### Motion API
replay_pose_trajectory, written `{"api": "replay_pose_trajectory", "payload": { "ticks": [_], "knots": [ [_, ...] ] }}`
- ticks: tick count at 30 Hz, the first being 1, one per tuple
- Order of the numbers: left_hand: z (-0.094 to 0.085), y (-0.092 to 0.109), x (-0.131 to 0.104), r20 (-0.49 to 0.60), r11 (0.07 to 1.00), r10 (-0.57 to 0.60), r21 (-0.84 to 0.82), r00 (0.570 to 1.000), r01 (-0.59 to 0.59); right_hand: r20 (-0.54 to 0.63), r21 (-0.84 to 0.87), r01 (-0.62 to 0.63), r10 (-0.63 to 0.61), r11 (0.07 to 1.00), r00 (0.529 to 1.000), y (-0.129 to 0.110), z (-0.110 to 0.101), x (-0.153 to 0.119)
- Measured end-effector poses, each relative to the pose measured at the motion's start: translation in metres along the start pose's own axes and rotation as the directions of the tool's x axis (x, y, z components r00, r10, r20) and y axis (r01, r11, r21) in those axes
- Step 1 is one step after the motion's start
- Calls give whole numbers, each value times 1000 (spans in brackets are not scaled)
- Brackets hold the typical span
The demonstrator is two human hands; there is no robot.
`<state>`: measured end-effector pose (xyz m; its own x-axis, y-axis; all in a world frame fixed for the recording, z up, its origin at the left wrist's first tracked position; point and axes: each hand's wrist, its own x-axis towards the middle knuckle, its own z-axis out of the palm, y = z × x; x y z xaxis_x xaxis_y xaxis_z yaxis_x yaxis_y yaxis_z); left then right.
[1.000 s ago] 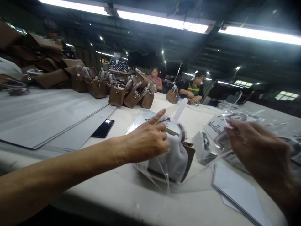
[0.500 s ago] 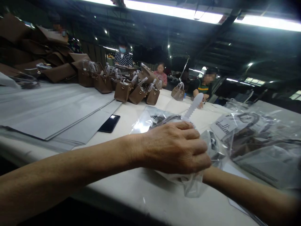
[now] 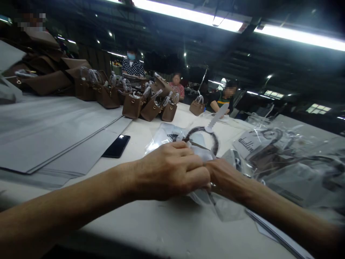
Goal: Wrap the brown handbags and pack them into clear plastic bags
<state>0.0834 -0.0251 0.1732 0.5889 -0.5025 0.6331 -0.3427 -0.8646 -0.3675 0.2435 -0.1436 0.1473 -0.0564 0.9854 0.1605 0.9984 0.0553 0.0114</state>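
My left hand (image 3: 172, 171) is closed, its fingers curled on a clear plastic bag (image 3: 229, 210) whose loose film hangs below the hands. Right against it, my right hand (image 3: 225, 176) also grips the plastic, though its fingertips are hidden behind the left hand. Just beyond both hands stands a handbag, mostly hidden, with its film-wrapped dark handle (image 3: 215, 144) arched up. A white serrated plastic strap (image 3: 217, 118) sticks up from that handle. Flat clear packaging with dark print (image 3: 161, 138) lies left of the handle.
Bagged handbags (image 3: 291, 180) crowd the right side. A black phone (image 3: 117, 146) lies by stacked grey sheets (image 3: 54, 133). Several brown handbags (image 3: 132, 106) stand behind, with a brown heap (image 3: 45, 77) at far left. Several people sit or stand across the white table (image 3: 172, 230).
My left hand has shifted left. My right hand, earlier hidden behind it, now shows beside it. The dark handle has come into view, and the camera has turned slightly right.
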Motion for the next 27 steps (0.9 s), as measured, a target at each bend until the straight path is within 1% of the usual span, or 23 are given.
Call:
{"api": "replay_pose_trajectory", "payload": {
  "ticks": [3, 4, 5, 6, 7, 8, 9, 10, 11, 14, 16, 18, 19, 21, 23, 24, 26, 27],
  "knots": [
    [-3, -9, -1, -18, 999, -32, 5, 999, 32, 167, -120, 13, 8, 993, 986, 8, -18, -6],
    [-3, -10, 0, -20, 999, -32, 10, 999, 33, 189, -139, 1, 25, 990, 982, 10, -23, -9],
    [-4, -11, 2, -20, 999, -30, 19, 999, 31, 156, -139, -27, 49, 990, 987, 12, -28, -11],
    [-4, -11, 4, -19, 999, -29, 31, 999, 29, 63, -136, -75, 84, 988, 995, 16, -32, -13],
    [-4, -11, 7, -20, 999, -26, 44, 999, 27, -84, -138, -141, 131, 980, 988, 19, -35, -13],
    [-5, -11, 10, -19, 998, -26, 57, 999, 27, -243, -134, -216, 179, 967, 953, 24, -37, -11],
    [-5, -12, 12, -19, 997, -27, 67, 999, 28, -358, -116, -277, 219, 954, 908, 30, -39, -8],
    [-4, -12, 14, -20, 997, -27, 75, 999, 28, -402, -97, -305, 243, 947, 883, 37, -40, -3],
    [-3, -13, 15, -21, 996, -28, 81, 999, 29, -385, -89, -306, 251, 948, 888, 44, -39, 3],
    [1, -17, 17, -23, 993, -42, 114, 999, 44, -228, -44, -249, 233, 967, 945, 61, -34, 20],
    [5, -22, 17, -16, 986, -59, 154, 998, 61, -190, -8, -184, 179, 983, 965, 63, -34, 25],
    [6, -28, 19, -13, 977, -92, 192, 996, 93, -181, 2, -77, 76, 997, 980, 55, -39, 22],
    [5, -31, 21, -25, 971, -121, 204, 992, 123, -186, -18, -22, 19, 1000, 982, 48, -43, 18],
    [2, -36, 25, -78, 957, -188, 212, 979, 200, -215, -97, 37, -58, 995, 975, 32, -51, 9],
    [0, -36, 27, -112, 949, -214, 211, 970, 233, -192, -150, 45, -73, 988, 979, 18, -56, 0],
    [-1, -34, 27, -106, 954, -203, 204, 973, 221, -143, -148, 36, -58, 988, 988, 14, -58, -5],
    [0, -29, 25, -70, 968, -173, 170, 982, 182, -18, -79, 19, -20, 997, 1000, 11, -60, -15],
    [2, -27, 23, -70, 977, -164, 129, 984, 172, 10, -19, 13, -13, 1000, 1000, 13, -60, -22]
  ]
}}
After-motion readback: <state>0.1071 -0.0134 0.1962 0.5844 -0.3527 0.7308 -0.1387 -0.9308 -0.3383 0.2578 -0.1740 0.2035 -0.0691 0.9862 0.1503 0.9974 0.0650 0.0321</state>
